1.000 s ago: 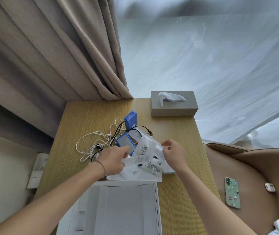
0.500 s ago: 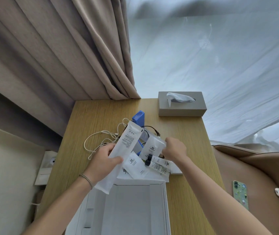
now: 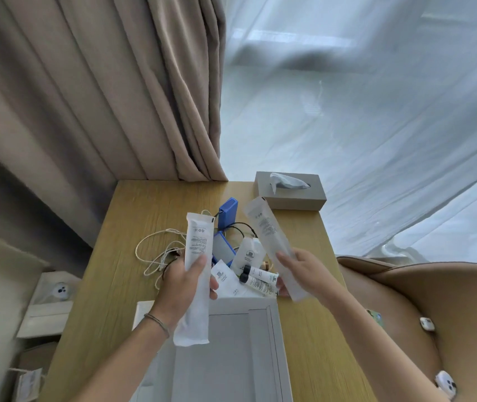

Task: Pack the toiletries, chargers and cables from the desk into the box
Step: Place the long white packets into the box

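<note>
Both hands had risen since half a second before, and the right hand, which then reached into the pile, now held a long white sachet of its own. The left hand gripped its long white sachet upright, fingers and thumb curled round the middle, the lower end hanging over the white box. The right hand's fingers pinched the second sachet near its lower half, and it tilted up and to the left toward the grey tissue box at the bench's far edge. Between the hands, on the wooden bench, lay the rest of the toiletries: two small white tubes with black caps, a flat white packet and a small white pouch, all just beyond the box's far rim. Behind them stood two blue chargers, with a black cable looping beside them and a tangle of white cable lying to the left. The box sat open at the near edge of the bench, its inside showing pale grey. A tan armchair stood to the right, with small white devices resting on its seat.
</note>
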